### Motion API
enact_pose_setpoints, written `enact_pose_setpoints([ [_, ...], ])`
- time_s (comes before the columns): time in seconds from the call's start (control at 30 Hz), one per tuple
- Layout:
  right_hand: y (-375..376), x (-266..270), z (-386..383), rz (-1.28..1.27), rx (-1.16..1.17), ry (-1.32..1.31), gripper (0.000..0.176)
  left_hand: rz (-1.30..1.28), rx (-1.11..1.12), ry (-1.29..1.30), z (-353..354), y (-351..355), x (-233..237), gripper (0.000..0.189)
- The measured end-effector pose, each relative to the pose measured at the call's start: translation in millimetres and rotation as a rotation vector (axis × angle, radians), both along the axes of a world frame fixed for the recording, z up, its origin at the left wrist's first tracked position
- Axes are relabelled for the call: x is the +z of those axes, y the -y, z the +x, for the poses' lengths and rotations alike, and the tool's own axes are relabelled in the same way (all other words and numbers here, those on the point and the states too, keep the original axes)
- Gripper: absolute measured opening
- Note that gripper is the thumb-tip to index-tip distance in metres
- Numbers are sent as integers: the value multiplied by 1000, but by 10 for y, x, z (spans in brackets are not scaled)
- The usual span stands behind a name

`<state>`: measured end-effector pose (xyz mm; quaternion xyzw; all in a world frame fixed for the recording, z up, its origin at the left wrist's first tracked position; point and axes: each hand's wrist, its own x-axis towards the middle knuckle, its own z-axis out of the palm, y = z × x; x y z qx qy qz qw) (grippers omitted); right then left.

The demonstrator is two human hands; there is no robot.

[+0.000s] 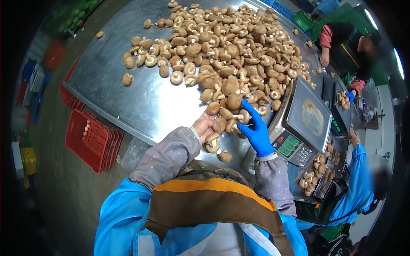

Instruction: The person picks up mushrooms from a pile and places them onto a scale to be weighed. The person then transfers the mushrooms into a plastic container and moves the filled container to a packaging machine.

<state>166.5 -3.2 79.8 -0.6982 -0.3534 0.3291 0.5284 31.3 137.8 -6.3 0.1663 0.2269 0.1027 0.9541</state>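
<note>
mushrooms (232,102) piled left of the scale (307,115) look light, soft and easily bruised; best cupped by the cap. left hand (205,124) cradles several, gloved right hand (256,130) pinches one nearer the scale.

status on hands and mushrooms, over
Bare left hand cupped against brown round-capped mushrooms, grip unclear. Blue-gloved right hand touching one at pile edge. Grey metal scale beside it, not blocking.
</note>
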Motion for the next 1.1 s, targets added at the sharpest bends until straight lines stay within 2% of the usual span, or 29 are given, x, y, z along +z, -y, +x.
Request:
enact_pose_setpoints([
  [0.07, 26, 283, -92, -66, -45, -23, 73, -31, -29, -21, -27, 59, 207, 65],
  [0.2, 303, 223, 35, 23, -264, 95, 81, -99, -29, 55, 110, 173, 300, 66],
  [0.27, 540, 81, 177, 60, -311, -63, 83, -106, -8, 95, 253, 266, 365, 65],
  [0.33, 685, 264, 204, 84, -363, -593, 82, -51, 13, 184, 424, 403, 507, 64],
  [0.4, 761, 315, 234, 205, -235, -736, 81, -23, 7, 230, 649, 572, 614, 64],
  [0.47, 842, 369, 322, 232, -283, -603, 73, -26, -16, 290, 913, 753, 645, 64],
  [0.5, 919, 328, 435, 273, -295, -564, 71, -50, -69, 301, 1026, 821, 723, 76],
  [0.57, 1095, 339, 669, 325, -331, -482, 61, 27, -100, 320, 1198, 969, 881, 83],
  [0.6, 1203, 365, 803, 302, -324, -489, 61, 65, -115, 328, 1270, 1034, 953, 86],
  [0.63, 1340, 379, 957, 281, -320, -497, 60, 45, -212, 375, 1357, 989, 965, 97],
  [0.67, 1485, 389, 1114, 260, -317, -507, 59, -45, -242, 367, 1457, 991, 879, 103],
  [0.73, 1773, 385, 1464, 210, -298, -440, 53, 22, -226, 300, 1717, 965, 903, 108],
  [0.8, 2060, 338, 1799, 159, -275, -366, 44, 243, -227, 159, 2051, 945, 1032, 109],
  [0.83, 2203, 374, 1943, 96, -296, -386, 49, 353, -308, 126, 2199, 934, 1116, 112],
  [0.87, 2318, 359, 2083, 83, -319, -383, 54, 523, -290, 45, 2325, 1029, 1207, 114],
  [0.93, 2488, 279, 2341, 56, -364, -379, 64, 881, -287, 133, 2834, 1113, 780, 104],
  [0.97, 2555, 272, 2429, 20, -403, -368, 63, 1243, -276, 16, 2904, 1203, 880, 95],
  [1.0, 2589, 251, 2508, -47, -408, -263, 64, 1385, -263, 59, 2973, 1287, 883, 87],
  [1.1, 2775, -102, 2853, -127, -352, -66, 69, 1585, -253, -87, 3063, 1531, 852, 84],
])
